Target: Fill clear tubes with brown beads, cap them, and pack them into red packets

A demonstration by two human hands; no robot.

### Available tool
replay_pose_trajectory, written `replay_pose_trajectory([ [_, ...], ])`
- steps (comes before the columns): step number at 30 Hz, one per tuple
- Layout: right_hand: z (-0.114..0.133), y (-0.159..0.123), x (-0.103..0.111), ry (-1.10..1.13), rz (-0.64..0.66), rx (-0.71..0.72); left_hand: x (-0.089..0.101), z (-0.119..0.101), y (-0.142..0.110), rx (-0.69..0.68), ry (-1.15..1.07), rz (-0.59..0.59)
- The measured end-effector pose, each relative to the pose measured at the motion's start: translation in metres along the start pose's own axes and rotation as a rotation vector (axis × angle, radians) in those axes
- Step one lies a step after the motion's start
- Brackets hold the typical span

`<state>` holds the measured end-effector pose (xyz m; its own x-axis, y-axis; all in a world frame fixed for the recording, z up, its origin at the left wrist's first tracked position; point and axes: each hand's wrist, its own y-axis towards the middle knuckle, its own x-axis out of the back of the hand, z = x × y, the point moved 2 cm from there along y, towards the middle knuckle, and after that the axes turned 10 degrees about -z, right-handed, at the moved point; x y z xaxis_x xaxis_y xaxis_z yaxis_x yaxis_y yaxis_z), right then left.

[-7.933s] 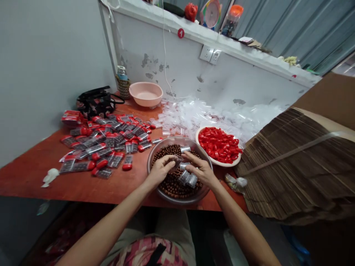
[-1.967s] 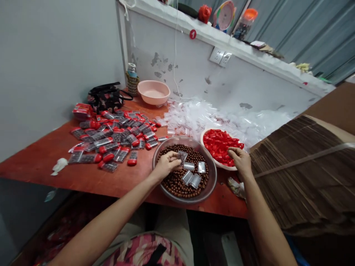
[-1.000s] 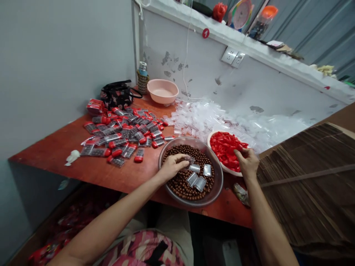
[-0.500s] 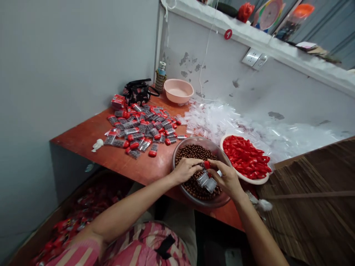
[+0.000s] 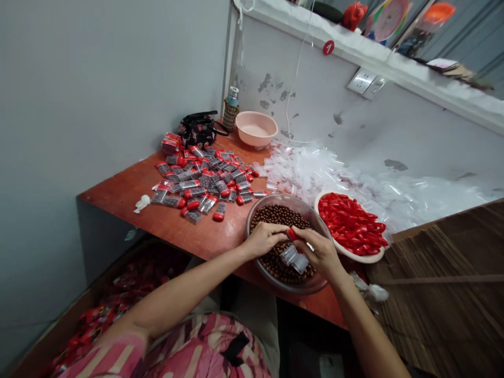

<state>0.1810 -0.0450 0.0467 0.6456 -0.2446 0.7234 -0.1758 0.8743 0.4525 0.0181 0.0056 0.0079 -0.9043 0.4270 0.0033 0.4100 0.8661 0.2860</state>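
The right hand (image 5: 321, 253) pinches a red cap (image 5: 292, 234); the left hand (image 5: 263, 241) is curled narrowly beside it, its fingers hiding whether it holds something.

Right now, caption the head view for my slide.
Left hand and right hand meet at a red cap over a grey bowl of brown beads, beside heaped red caps.

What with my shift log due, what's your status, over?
Right hand pinching red cap above bowl. Left hand at its edge, grip hidden. Clear sleeves below, lying on beads.
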Motion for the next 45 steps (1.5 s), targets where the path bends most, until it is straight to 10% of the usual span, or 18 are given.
replay_pose_trajectory([
  [8,-0.013,-0.015,-0.012,0.968,-0.273,-0.551,-0.001,0.012,0.007,0.254,-0.408,-0.08],
  [23,-0.009,-0.008,-0.029,1.26,0.108,-0.87,0.001,0.0,0.002,-0.093,0.084,-0.033],
  [31,0.003,-0.001,-0.051,1.302,-0.216,-0.866,0.0,0.003,0.003,-0.119,0.054,-0.118],
  [39,0.001,0.011,-0.029,1.066,-0.012,-0.805,0.014,-0.006,0.014,-0.095,-0.048,-0.245],
  [45,-0.029,0.017,0.005,0.118,0.014,-0.425,0.078,-0.036,0.05,-0.215,0.228,-0.578],
])
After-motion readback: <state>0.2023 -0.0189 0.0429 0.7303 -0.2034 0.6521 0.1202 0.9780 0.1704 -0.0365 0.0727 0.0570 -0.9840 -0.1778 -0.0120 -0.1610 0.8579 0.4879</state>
